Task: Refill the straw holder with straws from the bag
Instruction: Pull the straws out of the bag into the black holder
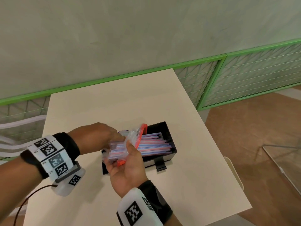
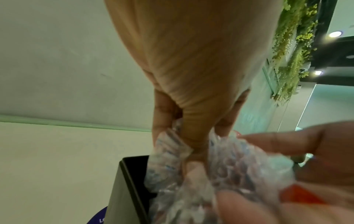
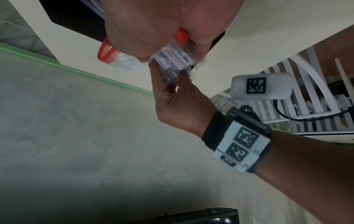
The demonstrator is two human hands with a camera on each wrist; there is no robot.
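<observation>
My left hand (image 1: 97, 137) grips the closed end of the clear plastic bag (image 1: 121, 148), fingers curled and pinching the crumpled film; the left wrist view confirms the thumb and fingers bunched into the plastic. My right hand (image 1: 128, 167) cups the bag from below, palm up, fingers and thumb wrapped round the bundle near its red zip strip (image 1: 140, 136). Both hands hold the bag above the tabletop (image 1: 114, 108).

The bag is tilted with its open, red-edged mouth toward the straw holder (image 1: 169, 132), a black open-topped box standing on the tabletop. The mouth lies over the holder's near-left part. Straws (image 1: 154, 145), pink and blue striped, run out of the bag's mouth and lie lengthways in the holder, roughly parallel to its long sides. More straws remain inside the bag, visible through the film between my 2 hands. I cannot tell whether the bag touches the holder's rim.

A black tab (image 1: 161, 165) projects from the holder's near side onto the tabletop. The right wrist view shows the red strip folded, with 1 part under my right palm and another part hanging free beside it.

Each wrist carries a black band with white marker tags. A white slatted chair (image 1: 14, 128) stands left of the tabletop, against a green-framed panel (image 1: 244, 75) along the wall. The floor (image 1: 244, 119) to the right is brown.
</observation>
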